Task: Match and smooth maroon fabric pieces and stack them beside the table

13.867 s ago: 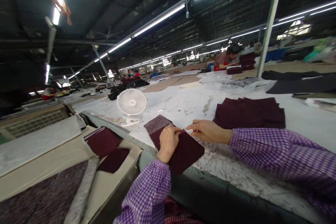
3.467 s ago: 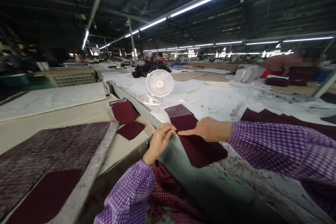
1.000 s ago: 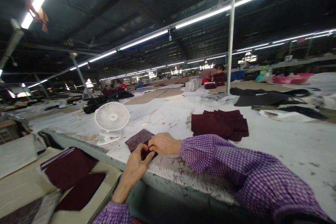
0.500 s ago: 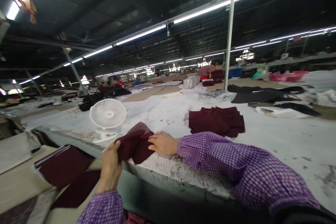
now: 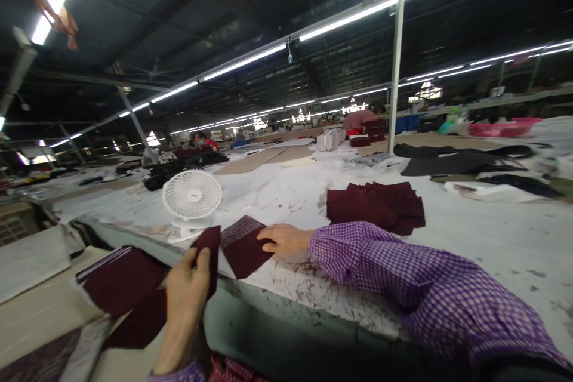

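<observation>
My left hand (image 5: 188, 286) is closed on a maroon fabric piece (image 5: 213, 256), lifted upright over the table's front edge. My right hand (image 5: 283, 240) lies with fingers stretched out, its fingertips on the right side of another maroon fabric piece (image 5: 246, 253). That second piece lies flat on the white-covered table, and a speckled grey-maroon fabric piece (image 5: 240, 229) shows at its far end. To the left, on the lower cream surface, rest a maroon fabric stack (image 5: 123, 277) with white edges and a single maroon piece (image 5: 141, 322) partly hidden behind my left wrist.
A white fan (image 5: 192, 194) stands behind the fabric. To the right lies a fanned pile of maroon pieces (image 5: 376, 206). Dark grey cloth (image 5: 452, 162), a metal post (image 5: 396, 59) and a pink basin (image 5: 505, 128) are farther off. A co-worker (image 5: 358, 122) bends over the far table.
My two hands were together over the fabric a second ago. My left hand has since drawn one maroon piece away leftward, while my right hand stays on the piece on the table.
</observation>
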A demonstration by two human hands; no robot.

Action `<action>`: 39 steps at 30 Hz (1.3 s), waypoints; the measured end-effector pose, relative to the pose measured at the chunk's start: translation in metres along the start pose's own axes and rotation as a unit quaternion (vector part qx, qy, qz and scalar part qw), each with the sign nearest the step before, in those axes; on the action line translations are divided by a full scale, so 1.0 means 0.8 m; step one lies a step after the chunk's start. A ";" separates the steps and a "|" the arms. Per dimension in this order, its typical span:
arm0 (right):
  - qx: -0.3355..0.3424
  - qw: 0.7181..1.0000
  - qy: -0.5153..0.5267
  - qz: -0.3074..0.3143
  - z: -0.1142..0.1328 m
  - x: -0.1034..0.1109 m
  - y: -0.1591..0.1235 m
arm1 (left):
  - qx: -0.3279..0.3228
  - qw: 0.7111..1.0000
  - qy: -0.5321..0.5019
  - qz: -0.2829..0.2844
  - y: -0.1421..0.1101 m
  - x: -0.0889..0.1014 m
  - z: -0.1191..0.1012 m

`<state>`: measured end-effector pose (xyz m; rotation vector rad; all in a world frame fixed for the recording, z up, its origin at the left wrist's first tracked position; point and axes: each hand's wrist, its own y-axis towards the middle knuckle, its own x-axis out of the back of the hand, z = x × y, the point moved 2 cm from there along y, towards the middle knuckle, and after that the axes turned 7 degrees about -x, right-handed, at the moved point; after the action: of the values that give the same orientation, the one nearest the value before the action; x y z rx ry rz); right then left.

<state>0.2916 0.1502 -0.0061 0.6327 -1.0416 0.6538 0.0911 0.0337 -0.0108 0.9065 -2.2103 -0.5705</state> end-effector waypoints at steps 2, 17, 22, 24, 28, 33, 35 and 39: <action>-0.020 0.999 0.033 -0.006 -0.002 0.006 -0.004 | -0.011 0.998 -0.001 0.069 -0.025 -0.024 -0.035; -0.115 0.953 0.273 0.061 -0.024 0.024 -0.082 | -0.091 0.968 -0.007 0.235 -0.022 -0.088 -0.073; -0.105 0.989 0.103 -0.006 -0.025 0.029 -0.088 | -0.064 0.962 -0.005 0.266 -0.021 -0.118 -0.087; -0.087 0.994 0.035 -0.054 -0.027 0.031 -0.095 | -0.095 0.961 0.013 0.260 -0.026 -0.124 -0.089; -0.022 0.992 -0.075 -0.095 -0.030 0.029 -0.109 | -0.152 0.952 0.040 0.262 -0.034 -0.130 -0.084; 0.009 0.992 -0.097 -0.085 -0.031 0.022 -0.116 | -0.211 0.939 0.063 0.264 -0.039 -0.128 -0.082; 0.010 0.992 -0.095 -0.084 -0.032 0.020 -0.116 | -0.233 0.934 0.066 0.265 -0.041 -0.126 -0.084; 0.008 0.991 -0.094 -0.090 -0.033 0.019 -0.114 | -0.285 0.920 0.091 0.255 -0.047 -0.120 -0.091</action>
<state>0.3798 0.1130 -0.0168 0.8050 -1.1392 0.4509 0.2111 0.0691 -0.0245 0.0666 -1.8415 -0.7723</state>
